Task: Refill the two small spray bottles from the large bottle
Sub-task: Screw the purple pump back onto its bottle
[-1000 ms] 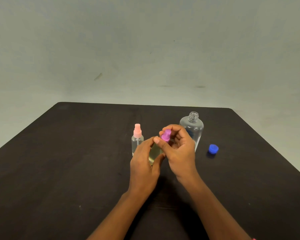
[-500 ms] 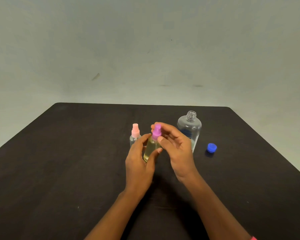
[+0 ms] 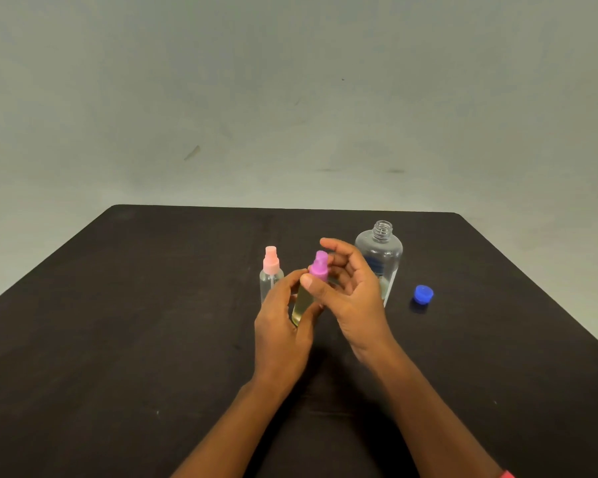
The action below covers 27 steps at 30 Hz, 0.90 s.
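Observation:
My left hand (image 3: pixel 283 326) grips the body of a small spray bottle (image 3: pixel 302 301) holding yellowish liquid, with a purple spray top (image 3: pixel 319 267) on it. My right hand (image 3: pixel 354 294) has its thumb and fingers at that purple top, the other fingers spread. A second small spray bottle (image 3: pixel 271 277), clear with a pink top, stands just to the left behind my left hand. The large clear bottle (image 3: pixel 380 257) stands uncapped behind my right hand, partly hidden by it. Its blue cap (image 3: pixel 423 294) lies on the table to its right.
Everything sits on a dark table (image 3: pixel 118 322) with rounded far corners. A pale grey wall rises behind it. The table's right edge runs diagonally close to the blue cap.
The purple-topped bottle has shifted left and upright in my left hand. My right hand's fingers have loosened and spread around the purple top.

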### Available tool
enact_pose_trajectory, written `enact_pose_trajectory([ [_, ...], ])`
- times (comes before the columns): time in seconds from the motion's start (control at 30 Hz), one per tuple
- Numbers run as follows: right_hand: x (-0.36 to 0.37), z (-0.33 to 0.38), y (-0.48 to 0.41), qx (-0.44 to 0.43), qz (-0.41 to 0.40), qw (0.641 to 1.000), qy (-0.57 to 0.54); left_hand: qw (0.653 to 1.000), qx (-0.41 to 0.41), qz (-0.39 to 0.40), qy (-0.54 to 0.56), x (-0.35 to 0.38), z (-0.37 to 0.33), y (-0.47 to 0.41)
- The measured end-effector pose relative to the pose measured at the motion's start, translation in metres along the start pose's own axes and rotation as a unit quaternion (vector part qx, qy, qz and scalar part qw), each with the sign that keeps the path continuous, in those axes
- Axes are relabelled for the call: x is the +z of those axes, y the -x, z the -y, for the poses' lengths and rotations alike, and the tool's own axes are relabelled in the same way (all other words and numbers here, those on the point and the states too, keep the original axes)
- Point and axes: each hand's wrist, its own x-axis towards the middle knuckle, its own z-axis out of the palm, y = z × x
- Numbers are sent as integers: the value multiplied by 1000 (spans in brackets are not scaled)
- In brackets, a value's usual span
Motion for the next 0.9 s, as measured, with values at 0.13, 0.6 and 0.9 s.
enact_pose_trajectory([
  [0.13,-1,3,0,0,35,999,-12,1000,-23,-14,9,-2,1,-1],
  [0.6,-1,0,0,-14,-2,1000,6,1000,-12,2,-4,-1,1,0],
  [0.9,1,1,0,-15,24,998,53,999,-36,-8,15,-3,-2,-1],
])
